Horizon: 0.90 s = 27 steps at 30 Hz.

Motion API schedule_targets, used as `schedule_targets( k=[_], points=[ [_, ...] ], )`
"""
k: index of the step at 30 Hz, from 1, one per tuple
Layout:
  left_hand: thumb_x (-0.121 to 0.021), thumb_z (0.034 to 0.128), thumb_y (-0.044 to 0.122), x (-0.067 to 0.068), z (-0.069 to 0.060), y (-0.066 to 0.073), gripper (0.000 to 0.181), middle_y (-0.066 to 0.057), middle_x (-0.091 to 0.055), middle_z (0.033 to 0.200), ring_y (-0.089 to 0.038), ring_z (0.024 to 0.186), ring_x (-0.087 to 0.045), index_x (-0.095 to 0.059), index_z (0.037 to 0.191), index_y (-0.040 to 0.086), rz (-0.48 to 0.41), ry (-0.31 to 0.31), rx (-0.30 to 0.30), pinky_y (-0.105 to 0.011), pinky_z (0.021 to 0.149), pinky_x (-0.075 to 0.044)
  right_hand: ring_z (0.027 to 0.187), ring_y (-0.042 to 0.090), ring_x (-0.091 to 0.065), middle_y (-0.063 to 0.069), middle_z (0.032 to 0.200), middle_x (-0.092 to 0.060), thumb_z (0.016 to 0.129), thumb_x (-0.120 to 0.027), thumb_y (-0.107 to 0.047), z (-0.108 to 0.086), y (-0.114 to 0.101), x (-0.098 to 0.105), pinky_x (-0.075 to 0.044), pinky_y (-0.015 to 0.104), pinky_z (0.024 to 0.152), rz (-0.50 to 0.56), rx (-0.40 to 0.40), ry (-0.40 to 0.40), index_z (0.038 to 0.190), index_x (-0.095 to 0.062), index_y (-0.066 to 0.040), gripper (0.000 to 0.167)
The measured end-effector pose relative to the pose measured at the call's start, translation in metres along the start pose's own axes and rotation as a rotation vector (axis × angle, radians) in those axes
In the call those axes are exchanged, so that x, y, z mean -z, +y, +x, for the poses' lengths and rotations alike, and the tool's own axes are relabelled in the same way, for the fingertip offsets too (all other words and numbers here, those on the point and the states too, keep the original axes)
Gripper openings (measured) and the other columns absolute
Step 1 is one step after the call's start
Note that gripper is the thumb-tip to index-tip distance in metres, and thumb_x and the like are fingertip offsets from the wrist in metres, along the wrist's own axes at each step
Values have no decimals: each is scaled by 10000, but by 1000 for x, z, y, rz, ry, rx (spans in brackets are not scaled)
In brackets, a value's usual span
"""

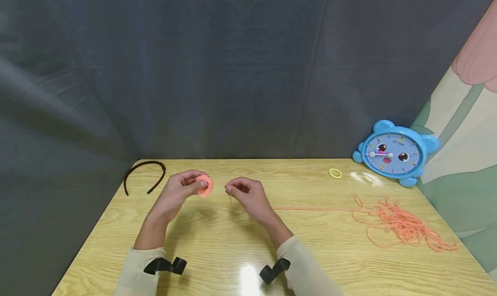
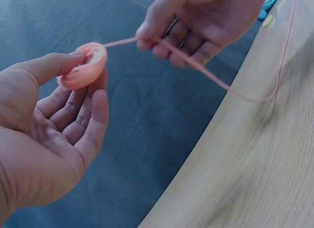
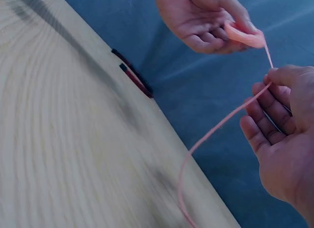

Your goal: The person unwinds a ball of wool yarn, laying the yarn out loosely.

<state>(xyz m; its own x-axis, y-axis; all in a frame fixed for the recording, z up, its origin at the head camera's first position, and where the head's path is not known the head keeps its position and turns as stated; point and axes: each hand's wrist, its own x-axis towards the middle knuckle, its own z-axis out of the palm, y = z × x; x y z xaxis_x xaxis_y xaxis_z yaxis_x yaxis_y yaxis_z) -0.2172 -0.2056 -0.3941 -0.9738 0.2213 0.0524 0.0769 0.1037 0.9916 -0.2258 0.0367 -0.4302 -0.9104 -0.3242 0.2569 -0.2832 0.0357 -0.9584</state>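
Note:
Above the table, my left hand [image 1: 177, 193] pinches a small wound ring of coral-pink yarn [image 1: 205, 186] between thumb and fingers. In the left wrist view the coil [image 2: 87, 71] shows many wraps around a central hole. My right hand [image 1: 250, 196] is a short way to the right, pinching the yarn strand [image 3: 223, 124] between thumb and index finger. A straight stretch of strand runs from the coil to those fingertips. Beyond them the strand droops toward the table and leads right to a loose, tangled heap of the same yarn [image 1: 407, 225].
A dark headband [image 1: 145, 162] lies at the table's back left. Toward the back right are a small yellow ring [image 1: 335, 173] and a blue bear-shaped clock [image 1: 394, 153]. A dark cloth [image 1: 240, 71] hangs behind the wooden table [image 1: 217, 253].

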Motion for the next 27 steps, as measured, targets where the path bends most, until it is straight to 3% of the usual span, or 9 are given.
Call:
schedule_targets(
  k=[3, 10, 15, 22, 27],
  points=[
    [-685, 1008, 151, -1, 0, 2, 392, 122, -757, 971, -60, 913, -713, -607, 1311, -86, -9, -3, -5, -234, 844, -579, 901, 352, -653, 117, 968, -713, 1012, -684, -185, -4, -3, 14, -578, 352, 790, 4, 9, 25, 1053, -738, -8, 189],
    [-693, 1001, 145, -3, -1, 4, 205, 101, -751, 986, -64, 926, -711, -685, 1186, 56, -52, -34, -25, -237, 828, -576, 805, 122, -647, 68, 918, -691, 1003, -696, -171, -13, -14, 43, -547, 221, 743, 3, 47, 65, 1052, -715, 43, 220],
    [-695, 1000, 151, -6, -3, 4, 72, 96, -716, 978, -75, 938, -683, -707, 1071, 154, -42, -40, -29, -257, 861, -557, 807, 84, -644, 12, 905, -688, 1000, -699, -168, -21, -19, 58, -551, 231, 746, -19, 53, 59, 1040, -716, 19, 191],
    [-702, 987, 116, -17, -6, 3, 189, 56, -694, 1039, -101, 959, -666, -665, 1158, 45, -31, -129, -39, -263, 877, -568, 835, 113, -652, 176, 984, -702, 1010, -680, -155, -34, -21, 74, -555, 239, 746, -88, 42, 30, 1040, -724, -18, 147],
    [-701, 985, 107, -20, -9, 1, 259, 55, -695, 1034, -103, 923, -657, -630, 1192, -32, 3, -168, -50, -251, 850, -569, 829, 119, -644, 167, 983, -701, 1006, -688, -170, -43, -23, 86, -559, 261, 742, -122, 28, 31, 1035, -729, -65, 116]
  ],
)
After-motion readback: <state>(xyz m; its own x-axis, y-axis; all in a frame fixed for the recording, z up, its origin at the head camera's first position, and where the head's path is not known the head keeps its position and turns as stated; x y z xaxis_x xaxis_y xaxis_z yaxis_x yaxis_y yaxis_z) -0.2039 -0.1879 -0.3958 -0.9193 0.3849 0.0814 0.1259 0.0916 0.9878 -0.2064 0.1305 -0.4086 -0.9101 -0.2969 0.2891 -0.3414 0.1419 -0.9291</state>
